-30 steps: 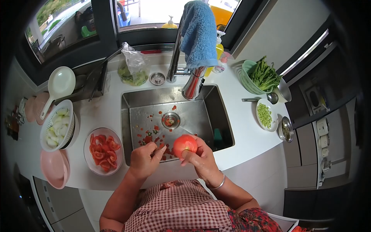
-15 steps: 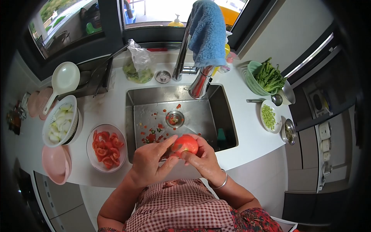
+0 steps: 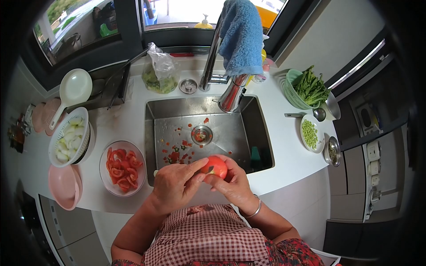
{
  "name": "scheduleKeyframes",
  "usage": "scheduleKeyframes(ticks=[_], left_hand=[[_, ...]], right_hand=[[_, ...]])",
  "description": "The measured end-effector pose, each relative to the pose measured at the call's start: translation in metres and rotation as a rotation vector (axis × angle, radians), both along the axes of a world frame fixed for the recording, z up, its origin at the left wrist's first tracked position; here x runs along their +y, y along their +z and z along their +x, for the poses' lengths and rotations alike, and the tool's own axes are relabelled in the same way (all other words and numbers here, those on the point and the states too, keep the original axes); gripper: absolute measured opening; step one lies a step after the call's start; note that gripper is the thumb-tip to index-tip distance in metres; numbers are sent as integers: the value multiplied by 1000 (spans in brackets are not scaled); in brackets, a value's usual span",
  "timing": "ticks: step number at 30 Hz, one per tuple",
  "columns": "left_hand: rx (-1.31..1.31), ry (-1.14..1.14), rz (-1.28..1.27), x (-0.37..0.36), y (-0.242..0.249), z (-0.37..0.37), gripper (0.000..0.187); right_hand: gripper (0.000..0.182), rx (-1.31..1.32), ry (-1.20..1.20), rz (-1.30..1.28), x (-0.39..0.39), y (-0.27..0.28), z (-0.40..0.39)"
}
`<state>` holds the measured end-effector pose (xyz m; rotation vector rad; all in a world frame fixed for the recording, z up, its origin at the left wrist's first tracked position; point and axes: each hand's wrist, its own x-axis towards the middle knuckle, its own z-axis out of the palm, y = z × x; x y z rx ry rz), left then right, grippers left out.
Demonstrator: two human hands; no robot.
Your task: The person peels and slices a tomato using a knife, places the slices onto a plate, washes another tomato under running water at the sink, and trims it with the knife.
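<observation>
A red tomato (image 3: 217, 166) is held above the front edge of the sink (image 3: 177, 105), with my right hand (image 3: 235, 182) wrapped round its right side and underside. My left hand (image 3: 174, 181) is closed, its fingertips and thumb at the tomato's left side. A pale end of something (image 3: 155, 172) shows behind my left hand, but the rest of it is hidden. A small dark patch shows on the tomato's front. Red scraps (image 3: 174, 156) lie on the sink floor left of the drain (image 3: 202, 135).
Left: bowl of cut tomatoes (image 3: 102, 177), basket of pale slices (image 3: 53, 148), pink bowl (image 3: 62, 188). Behind the sink: faucet (image 3: 230, 98) under a blue towel (image 3: 242, 40), plastic bag (image 3: 162, 66). Right: basket of greens (image 3: 290, 91), plate of chopped green pieces (image 3: 316, 148), ladle (image 3: 319, 114), metal bowl (image 3: 333, 151).
The tomato has turned in my hands, and its dark patch now faces differently. My left fingers have shifted slightly. The pale end has come into view by the sink's left front corner.
</observation>
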<state>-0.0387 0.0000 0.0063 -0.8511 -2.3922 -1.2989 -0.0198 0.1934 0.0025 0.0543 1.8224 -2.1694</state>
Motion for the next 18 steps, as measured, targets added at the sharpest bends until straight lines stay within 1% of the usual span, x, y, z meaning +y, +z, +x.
scheduleKeyframes(ticks=[1,3,7,9,10,12,13,15,16,18], left_hand=[[-1,1,1,1,0,1,38],[-59,30,21,3,1,4,30],[-77,72,4,3,-7,4,26],[-165,71,63,4,-9,5,22],[-165,73,64,6,-11,6,22],[-440,6,416,10,-15,8,23],[-441,7,417,9,-14,8,23],[-696,-24,540,4,-10,6,28],[-696,-21,541,0,-11,5,28],[-758,53,470,-6,-13,4,28]], right_hand=[[55,22,-14,-5,-2,1,1],[54,43,-27,-10,-3,2,1],[54,17,-17,-18,-4,0,2],[54,23,-14,-20,-4,-3,2],[53,-14,-3,-13,-1,-3,1],[53,-52,8,-5,1,-3,1],[53,-39,12,-17,2,-3,1],[52,-25,17,-30,4,-4,1],[53,2,40,-49,5,-5,1],[53,31,66,-69,6,-5,1]])
